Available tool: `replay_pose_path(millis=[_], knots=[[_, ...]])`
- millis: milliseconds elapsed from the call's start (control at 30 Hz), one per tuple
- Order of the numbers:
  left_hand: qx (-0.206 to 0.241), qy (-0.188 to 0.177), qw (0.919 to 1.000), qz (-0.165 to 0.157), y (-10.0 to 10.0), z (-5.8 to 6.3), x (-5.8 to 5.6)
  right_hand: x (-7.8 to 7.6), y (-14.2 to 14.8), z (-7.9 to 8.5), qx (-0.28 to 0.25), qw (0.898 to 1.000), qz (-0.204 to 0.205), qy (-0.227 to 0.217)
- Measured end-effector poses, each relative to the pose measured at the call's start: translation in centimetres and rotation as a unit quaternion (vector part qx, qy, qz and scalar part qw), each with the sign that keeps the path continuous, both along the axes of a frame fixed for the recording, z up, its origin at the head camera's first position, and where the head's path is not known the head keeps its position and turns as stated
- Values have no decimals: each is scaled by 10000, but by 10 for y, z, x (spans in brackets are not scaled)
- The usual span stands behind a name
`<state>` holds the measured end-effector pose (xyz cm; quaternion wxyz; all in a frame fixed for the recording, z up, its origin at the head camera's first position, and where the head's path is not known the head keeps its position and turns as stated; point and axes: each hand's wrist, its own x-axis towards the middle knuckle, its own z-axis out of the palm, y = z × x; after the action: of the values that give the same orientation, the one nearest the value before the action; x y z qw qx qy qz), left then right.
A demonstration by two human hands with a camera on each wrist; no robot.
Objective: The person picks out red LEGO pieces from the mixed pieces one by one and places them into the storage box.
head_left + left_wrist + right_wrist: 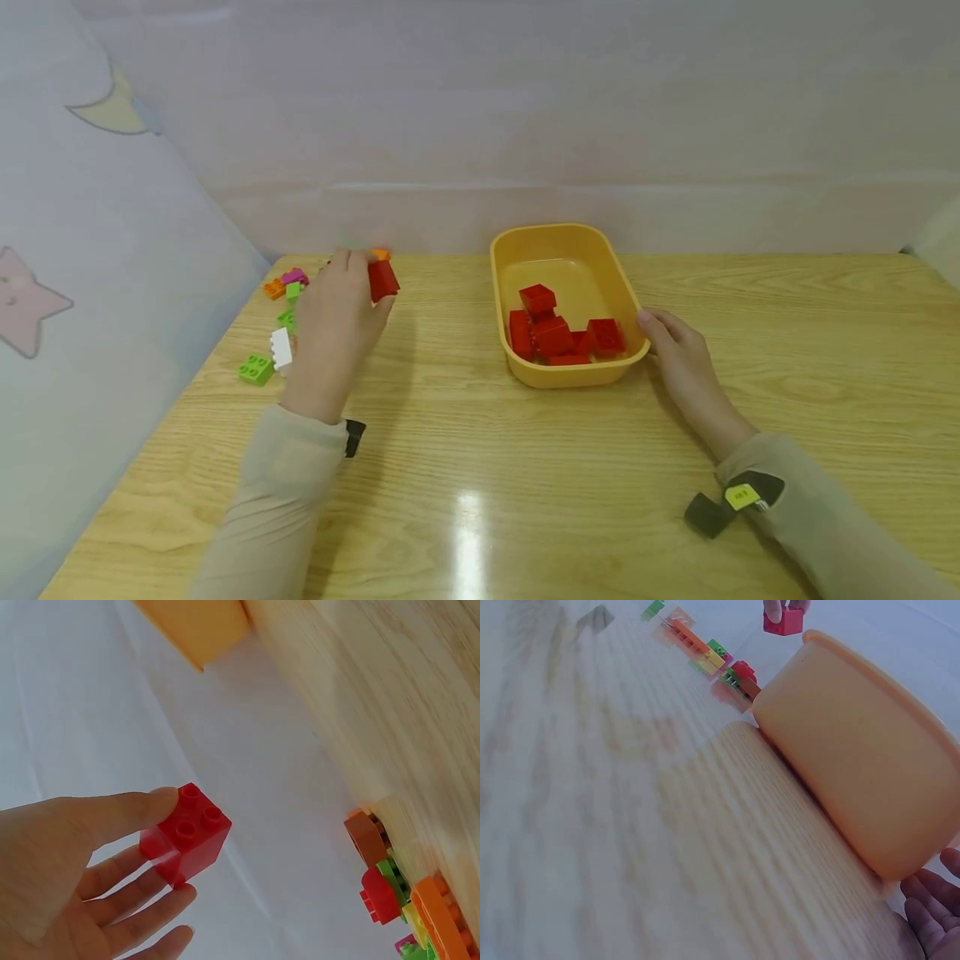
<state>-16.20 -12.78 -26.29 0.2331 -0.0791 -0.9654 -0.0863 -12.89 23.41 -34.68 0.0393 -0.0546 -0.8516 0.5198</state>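
A red toy building brick (pixel 191 832) is pinched between the thumb and fingers of my left hand (pixel 333 321), held up above the left part of the table. Its studs show in the left wrist view. To the right stands a yellow plastic bin (pixel 551 379) with several red bricks (pixel 552 336) gathered toward its near end. My right hand (pixel 678 358) holds the bin at its near right corner, thumb at the rim and fingers against the outside. Part of the loose bricks behind my left hand is hidden in the head view.
Loose bricks lie at the table's left side: a green brick (pixel 257 369), a white brick (pixel 281 348), an orange one (pixel 274 288) and others. A pale cloth wall (pixel 525 125) rises behind the wooden table (pixel 480 467).
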Motion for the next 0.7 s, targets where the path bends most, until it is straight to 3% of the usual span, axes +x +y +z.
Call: replay_pose_path(millis=[233,700], knots=[[393,-257,9988,-124,9,1,1,1,1,0,-124,9999,28,33],[201,120,9978,-621,26,-1,-1,2,-4,0,-144,9999,0,-9]])
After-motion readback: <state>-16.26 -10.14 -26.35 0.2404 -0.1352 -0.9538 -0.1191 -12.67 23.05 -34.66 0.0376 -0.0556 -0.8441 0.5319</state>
